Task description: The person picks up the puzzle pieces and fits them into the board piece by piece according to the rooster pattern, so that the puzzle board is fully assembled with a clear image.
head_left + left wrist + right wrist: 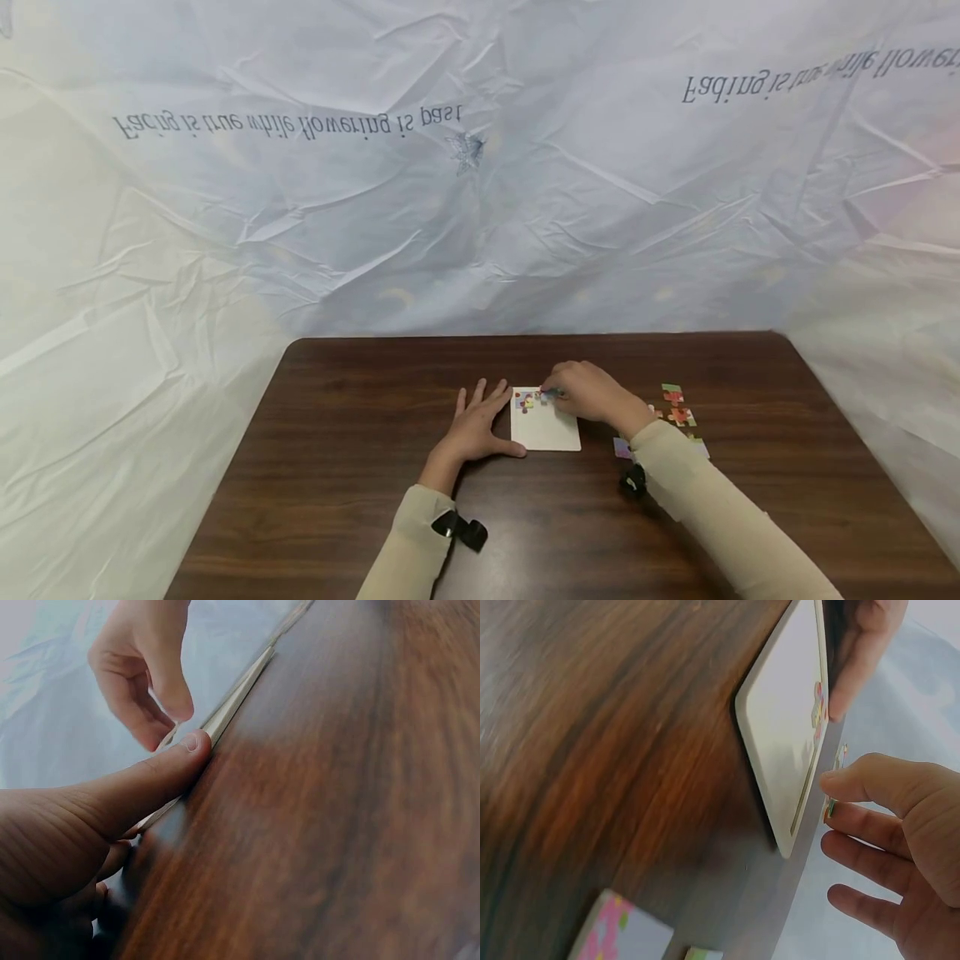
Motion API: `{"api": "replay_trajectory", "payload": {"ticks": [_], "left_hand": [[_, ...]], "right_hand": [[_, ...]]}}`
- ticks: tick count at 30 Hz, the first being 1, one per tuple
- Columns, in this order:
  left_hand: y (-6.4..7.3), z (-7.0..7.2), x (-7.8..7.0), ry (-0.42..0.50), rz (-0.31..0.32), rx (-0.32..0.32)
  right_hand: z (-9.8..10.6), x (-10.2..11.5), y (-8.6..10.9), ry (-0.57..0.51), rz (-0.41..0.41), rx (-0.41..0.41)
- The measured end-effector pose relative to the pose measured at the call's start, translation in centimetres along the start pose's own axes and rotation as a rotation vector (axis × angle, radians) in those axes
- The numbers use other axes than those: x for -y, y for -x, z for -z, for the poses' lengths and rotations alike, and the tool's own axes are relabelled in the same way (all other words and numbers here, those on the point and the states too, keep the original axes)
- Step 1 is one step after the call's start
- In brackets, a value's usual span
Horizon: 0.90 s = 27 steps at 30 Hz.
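A square white puzzle board (546, 429) with a raised rim lies flat on the table. One colourful jigsaw piece (524, 402) sits in its far left corner. My left hand (474, 429) rests along the board's left side with fingers spread, the thumb at the near left corner. Over the board's far edge, my right hand (588, 392) pinches another puzzle piece (831, 806) between thumb and index finger. In the right wrist view that piece is tilted on edge, just above the rim, while the other fingers stay apart from it.
Several loose puzzle pieces (681, 417) lie to the right of the board, some partly hidden behind the right forearm. A pink and lilac piece (622, 930) shows low in the right wrist view. White printed cloth (480, 208) hangs behind the dark wooden table (360, 433).
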<state>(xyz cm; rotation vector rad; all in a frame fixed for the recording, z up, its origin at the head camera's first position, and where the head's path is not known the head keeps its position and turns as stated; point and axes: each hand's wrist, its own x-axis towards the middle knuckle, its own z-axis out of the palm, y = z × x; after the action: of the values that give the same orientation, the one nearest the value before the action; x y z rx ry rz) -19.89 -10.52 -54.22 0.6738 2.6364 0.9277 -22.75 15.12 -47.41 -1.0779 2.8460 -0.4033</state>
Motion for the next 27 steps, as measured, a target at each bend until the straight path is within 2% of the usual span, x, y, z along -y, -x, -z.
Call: {"api": "replay_trajectory", "payload": {"ticks": [10,17,27], "left_hand": [[0.2,0.1,-0.1,0.005,0.004,0.009],[0.2,0.2,-0.1,0.008,0.002,0.014],[0.1,0.2,0.1,0.027,-0.012,0.009]], "right_hand": [[-0.5,0.9,-0.5,-0.002,0.013,0.005],[-1.2,0.9,-0.8,0.058,0.033,0.03],[-1.6,0.9,-1.1,0.075,0.031,0.031]]}}
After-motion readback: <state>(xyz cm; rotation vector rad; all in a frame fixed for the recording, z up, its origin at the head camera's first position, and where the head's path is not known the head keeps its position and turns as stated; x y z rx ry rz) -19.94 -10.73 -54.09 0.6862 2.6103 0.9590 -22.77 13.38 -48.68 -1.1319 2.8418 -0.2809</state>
